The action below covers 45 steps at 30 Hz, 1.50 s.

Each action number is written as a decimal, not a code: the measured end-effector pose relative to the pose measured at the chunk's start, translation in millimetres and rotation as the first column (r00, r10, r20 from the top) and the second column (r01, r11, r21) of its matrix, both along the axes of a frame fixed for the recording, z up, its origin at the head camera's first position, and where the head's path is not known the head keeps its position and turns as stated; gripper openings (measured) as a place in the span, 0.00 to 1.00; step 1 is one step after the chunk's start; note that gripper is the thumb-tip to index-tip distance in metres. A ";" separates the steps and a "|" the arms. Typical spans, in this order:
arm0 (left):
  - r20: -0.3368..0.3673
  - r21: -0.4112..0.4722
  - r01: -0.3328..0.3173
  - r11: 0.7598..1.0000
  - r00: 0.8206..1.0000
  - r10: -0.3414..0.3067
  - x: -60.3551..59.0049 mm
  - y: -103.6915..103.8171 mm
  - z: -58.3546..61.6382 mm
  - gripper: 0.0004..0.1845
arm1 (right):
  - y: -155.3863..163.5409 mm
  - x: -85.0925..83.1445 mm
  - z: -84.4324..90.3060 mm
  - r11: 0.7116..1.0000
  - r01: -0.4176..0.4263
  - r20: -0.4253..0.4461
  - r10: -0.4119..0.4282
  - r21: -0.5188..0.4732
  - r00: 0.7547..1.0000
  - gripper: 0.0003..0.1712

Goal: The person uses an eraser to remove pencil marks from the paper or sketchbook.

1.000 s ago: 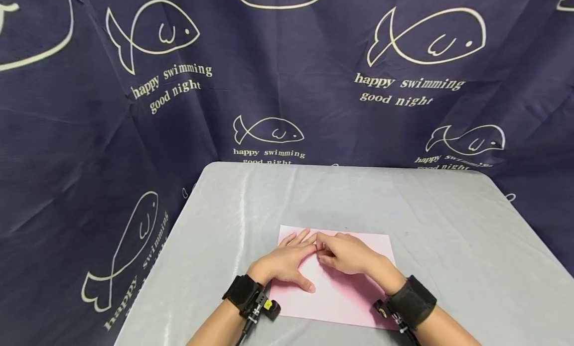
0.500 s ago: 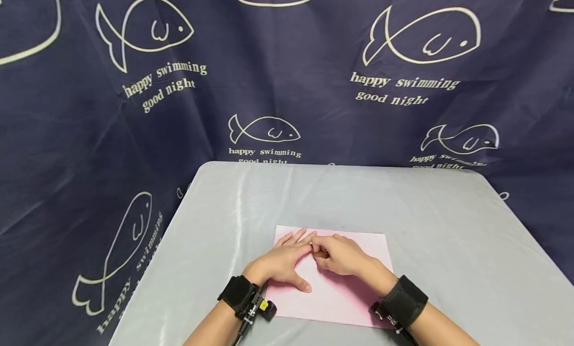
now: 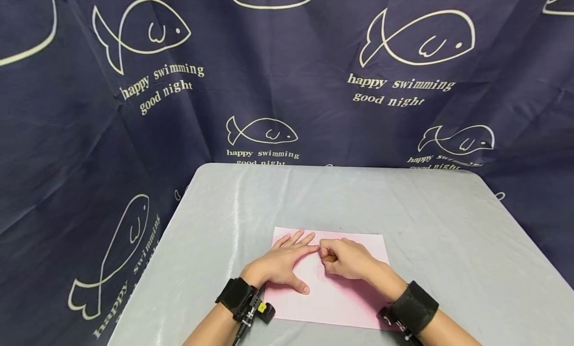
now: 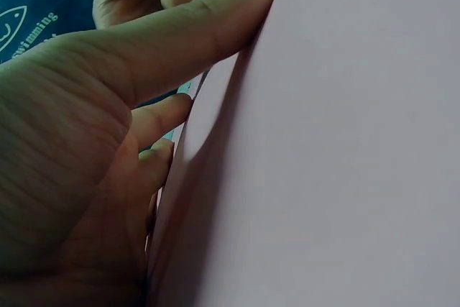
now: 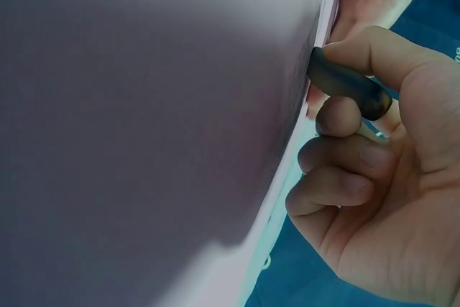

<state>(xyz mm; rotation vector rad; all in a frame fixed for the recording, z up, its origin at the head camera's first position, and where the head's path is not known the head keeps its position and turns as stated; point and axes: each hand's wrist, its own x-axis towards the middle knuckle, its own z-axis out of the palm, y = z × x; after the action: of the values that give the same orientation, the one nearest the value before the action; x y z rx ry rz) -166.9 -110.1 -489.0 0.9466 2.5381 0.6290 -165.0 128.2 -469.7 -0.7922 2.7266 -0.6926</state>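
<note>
A pink sheet of paper (image 3: 341,306) lies flat near the front of the table. My left hand (image 3: 282,264) rests on its left part with fingers spread and thumb held apart. In the left wrist view the thumb (image 4: 215,23) touches the paper's surface. Beside its index fingertip, my right hand (image 3: 347,259) pinches a small dark eraser (image 5: 341,84) between thumb and index finger. One end of the eraser meets the paper and bends there, while the other fingers are curled in. Faint scribbled pencil lines (image 3: 320,272) show just below the right hand.
A pale grey cloth covers the table (image 3: 358,199), which has rounded far corners. Dark blue curtains (image 3: 269,62) with white fish drawings hang behind and to the left. Black straps with small cameras are on both wrists, the right strap (image 3: 413,306) over the paper's lower right corner.
My right hand has shifted slightly right across the paper, uncovering the faint pencil lines. The left hand stays spread in place on the sheet. The head view has turned slightly.
</note>
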 end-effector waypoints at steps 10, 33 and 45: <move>-0.002 -0.010 0.005 1.000 1.000 -0.005 0.6 0.9 0.7 0.56 | 30.8 11.2 2.4 0.998 0.066 0.009 -0.065 -0.013 0.998 0.18; -0.015 -0.020 0.007 1.000 1.000 -0.007 1.2 0.2 0.2 0.57 | 57.9 16.9 -0.3 0.992 0.129 0.026 -0.129 -0.005 0.991 0.16; 0.003 0.001 0.010 1.000 1.000 -0.010 1.8 0.8 -0.3 0.56 | 32.1 8.2 21.3 0.981 0.011 -0.094 0.008 0.195 0.996 0.11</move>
<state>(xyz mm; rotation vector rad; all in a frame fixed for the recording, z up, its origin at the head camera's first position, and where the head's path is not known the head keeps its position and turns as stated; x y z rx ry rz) -165.1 -109.3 -489.3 0.9572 2.5294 0.6287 -156.8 160.3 -448.4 -0.7946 2.8234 -0.3876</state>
